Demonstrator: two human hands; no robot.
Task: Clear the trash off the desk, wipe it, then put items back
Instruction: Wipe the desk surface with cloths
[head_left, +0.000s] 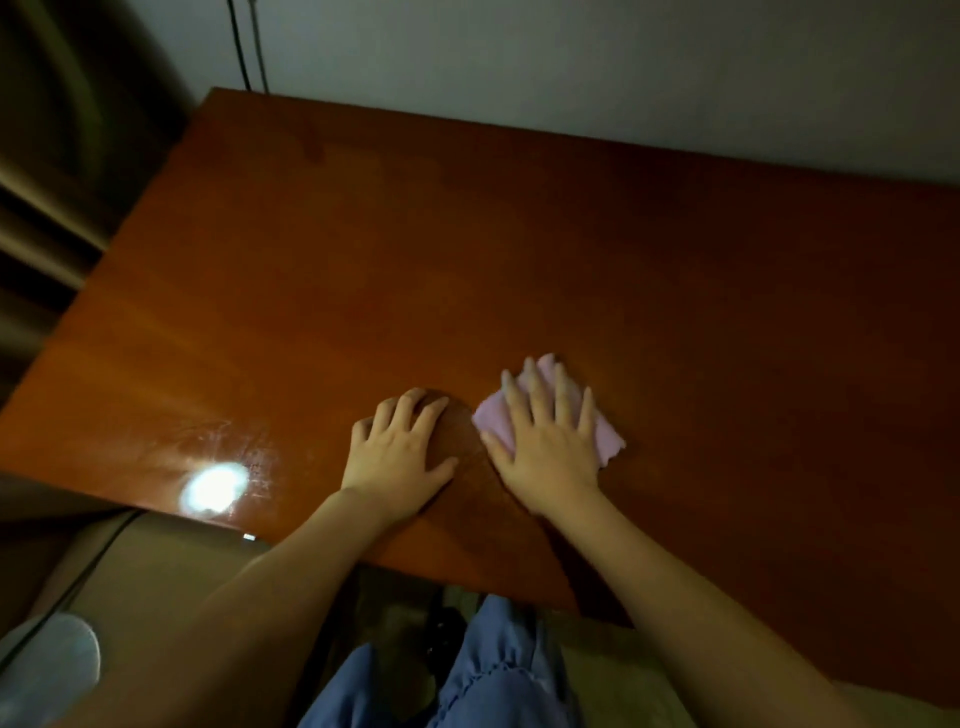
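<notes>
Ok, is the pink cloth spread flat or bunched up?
Mostly flat: the cloth lies on the desk under the right hand, whose straight fingers press it down. Any fold is hidden.

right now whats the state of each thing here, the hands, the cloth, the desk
left hand: flat on the desk, fingers slightly bent, holding nothing
right hand: fingers spread straight, pressing down on the cloth
cloth: pink, lying crumpled on the desk under the right hand
desk: bare wood in view apart from the cloth, with a bright glare spot near its front left edge
</notes>
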